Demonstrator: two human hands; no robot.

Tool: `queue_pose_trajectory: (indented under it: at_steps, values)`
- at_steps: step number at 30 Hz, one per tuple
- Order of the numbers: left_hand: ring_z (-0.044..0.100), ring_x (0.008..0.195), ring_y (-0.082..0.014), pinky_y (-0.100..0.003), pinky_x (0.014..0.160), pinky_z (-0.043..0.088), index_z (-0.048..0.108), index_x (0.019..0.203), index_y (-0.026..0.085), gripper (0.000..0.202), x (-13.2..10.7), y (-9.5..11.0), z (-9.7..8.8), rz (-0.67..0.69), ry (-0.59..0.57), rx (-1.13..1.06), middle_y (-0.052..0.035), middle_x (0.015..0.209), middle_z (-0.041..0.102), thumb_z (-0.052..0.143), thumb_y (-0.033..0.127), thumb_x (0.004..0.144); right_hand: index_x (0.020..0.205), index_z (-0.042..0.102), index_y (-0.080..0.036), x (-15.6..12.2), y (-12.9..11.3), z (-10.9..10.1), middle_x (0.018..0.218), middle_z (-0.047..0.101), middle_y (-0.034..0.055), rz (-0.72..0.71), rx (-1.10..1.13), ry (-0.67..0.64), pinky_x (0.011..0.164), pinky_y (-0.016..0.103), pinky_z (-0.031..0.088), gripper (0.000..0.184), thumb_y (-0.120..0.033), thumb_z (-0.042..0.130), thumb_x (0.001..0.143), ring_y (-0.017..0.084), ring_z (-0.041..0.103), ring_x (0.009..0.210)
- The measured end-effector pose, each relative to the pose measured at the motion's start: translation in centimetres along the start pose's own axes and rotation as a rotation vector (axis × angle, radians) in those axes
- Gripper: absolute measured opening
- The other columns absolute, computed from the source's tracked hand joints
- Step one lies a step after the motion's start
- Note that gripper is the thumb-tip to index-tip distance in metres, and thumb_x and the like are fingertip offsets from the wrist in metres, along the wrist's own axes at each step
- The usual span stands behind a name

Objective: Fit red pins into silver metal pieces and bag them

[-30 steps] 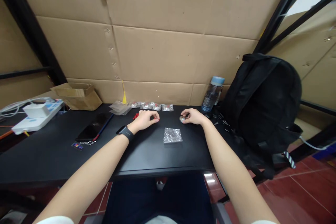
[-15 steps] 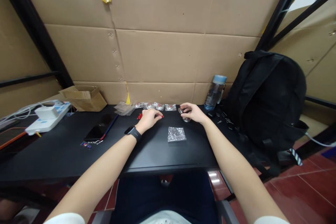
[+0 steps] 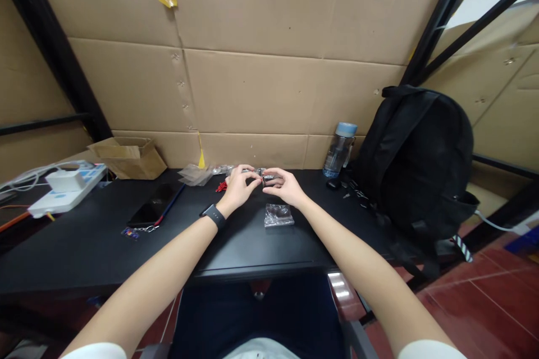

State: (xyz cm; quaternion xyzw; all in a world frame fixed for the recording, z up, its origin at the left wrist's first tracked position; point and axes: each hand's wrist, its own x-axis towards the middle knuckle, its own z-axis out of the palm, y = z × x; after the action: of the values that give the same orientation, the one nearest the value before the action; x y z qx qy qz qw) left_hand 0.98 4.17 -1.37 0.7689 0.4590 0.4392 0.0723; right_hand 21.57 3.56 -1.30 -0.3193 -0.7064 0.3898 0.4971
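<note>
My left hand and my right hand meet above the black table, fingertips almost touching. My right hand pinches a small silver metal piece. My left hand's fingers are curled in a pinch at that same piece; whether it holds anything small is too hard to see. Small red pieces lie just left of my left hand. A clear plastic bag lies flat on the table below my right hand. Several small packed bags lie along the cardboard wall behind my hands.
A black phone with a keyring lies to the left. A white power strip and an open cardboard box stand at far left. A water bottle and a black backpack stand to the right.
My right hand lifted the silver piece off the table and moved left. My left hand rose from the red pieces to meet it. The camera shifted slightly.
</note>
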Motion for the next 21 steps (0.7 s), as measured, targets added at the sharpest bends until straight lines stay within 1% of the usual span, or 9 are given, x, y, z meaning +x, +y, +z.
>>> queue_pose_trajectory:
  at_steps: [3, 10, 21]
  values:
    - [0.052, 0.125, -0.0291, -0.051, 0.105, 0.037, 0.078, 0.092, 0.032, 0.009, -0.2, 0.3, 0.1, 0.008, -0.005, 0.043, -0.0030, 0.127, 0.062, 0.070, 0.035, 0.091, 0.117, 0.066, -0.022, -0.1, -0.2, 0.0, 0.127, 0.068, 0.0098, 0.013, 0.016, -0.004, 0.082, 0.035, 0.063, 0.062, -0.029, 0.090, 0.061, 0.021, 0.076, 0.089]
    - [0.051, 0.124, -0.0291, -0.048, 0.100, 0.039, 0.077, 0.090, 0.029, 0.010, -0.4, 0.6, 0.3, 0.038, -0.036, 0.065, -0.0046, 0.124, 0.064, 0.069, 0.034, 0.091, 0.115, 0.067, -0.022, -0.1, -0.2, 0.1, 0.128, 0.068, 0.0094, 0.016, 0.047, -0.020, 0.085, 0.036, 0.063, 0.059, -0.029, 0.091, 0.061, 0.022, 0.076, 0.092]
    - [0.050, 0.123, -0.0290, -0.049, 0.101, 0.035, 0.075, 0.089, 0.026, 0.010, -0.7, 1.2, 0.0, 0.099, 0.000, 0.101, -0.0052, 0.122, 0.064, 0.066, 0.031, 0.091, 0.114, 0.067, -0.022, -0.2, -0.6, 0.1, 0.126, 0.069, 0.0091, 0.013, 0.030, -0.035, 0.087, 0.036, 0.063, 0.060, -0.031, 0.092, 0.061, 0.022, 0.075, 0.095]
